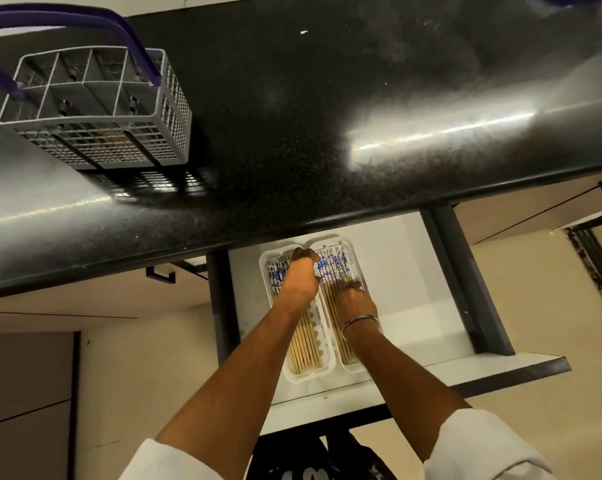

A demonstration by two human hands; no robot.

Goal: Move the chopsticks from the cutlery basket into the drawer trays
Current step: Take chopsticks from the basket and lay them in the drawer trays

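Two white trays lie side by side in the open drawer [413,289], both filled with chopsticks that have blue-and-white patterned tops and pale wooden shafts. My left hand [299,275] is over the far part of the left tray [306,377], its fingers curled down round the chopsticks [304,344] there. My right hand [353,301], with a metal bangle at the wrist, is in the right tray [356,249], its fingers curled onto that tray's chopsticks [334,266]. The grey cutlery basket [95,109] with a purple handle stands on the counter at far left; no chopsticks show above its rim.
The black speckled countertop [292,116] overhangs the back of the drawer. Dark drawer rails run along both sides. White drawer floor lies to the right of the trays. Beige cabinet fronts are to the left and right below the counter.
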